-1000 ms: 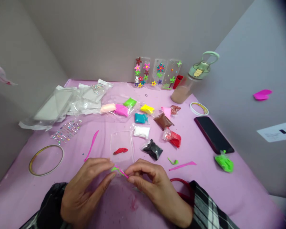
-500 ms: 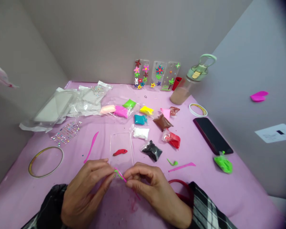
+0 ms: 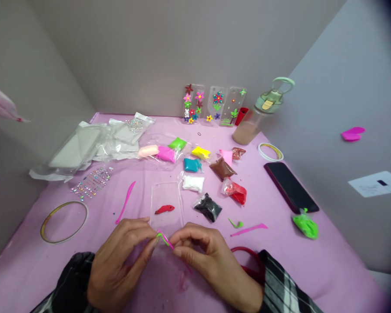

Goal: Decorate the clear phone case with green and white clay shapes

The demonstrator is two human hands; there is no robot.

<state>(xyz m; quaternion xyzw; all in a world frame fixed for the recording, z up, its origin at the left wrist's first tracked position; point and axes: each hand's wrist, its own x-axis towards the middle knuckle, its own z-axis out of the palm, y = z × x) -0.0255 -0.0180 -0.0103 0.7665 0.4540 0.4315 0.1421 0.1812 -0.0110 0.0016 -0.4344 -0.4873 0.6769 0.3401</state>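
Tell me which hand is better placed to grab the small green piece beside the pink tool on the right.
Probably the right hand: it lies nearer the small green piece, whereas the left hand would have to reach past it. Both are busy at the thin pink-and-green piece, though.

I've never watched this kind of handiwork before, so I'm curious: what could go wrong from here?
The green strip pinched by the left hand looks thin, so it might stretch or tear.
The pink stick in the right hand lies against that strip and could dent it.
The red piece on the clear case sits just beyond both hands, so a slip might smudge it.
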